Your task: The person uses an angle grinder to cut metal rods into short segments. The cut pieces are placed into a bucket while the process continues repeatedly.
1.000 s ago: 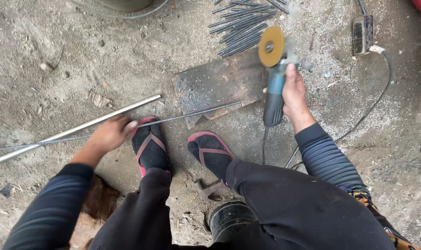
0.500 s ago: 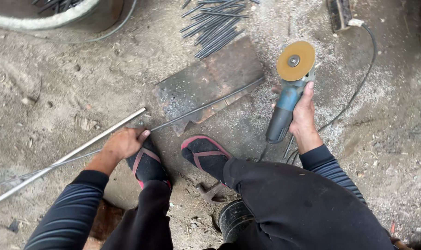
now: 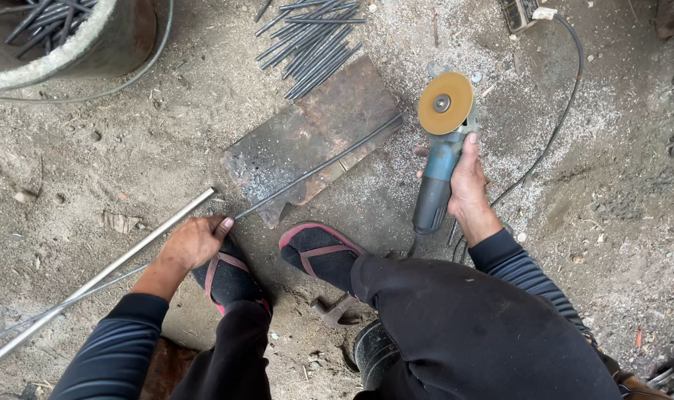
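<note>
The thin rod (image 3: 318,167) lies slantwise across the rusty plate (image 3: 307,137) on the ground, its long axis running from the left hand (image 3: 192,241) up and away to the right. The left hand closes its fingers (image 3: 222,224) over the rod's near end, just above the left foot (image 3: 229,278), beside a thicker pipe (image 3: 100,278) lying almost parallel. The right hand (image 3: 466,181) is wrapped tight around the grinder (image 3: 437,159), held off to the right of the plate, disc (image 3: 445,103) facing up, apart from the rod. The grinder hand is nearer the rod's far end; cut rods (image 3: 311,37) lie beyond the plate
</note>
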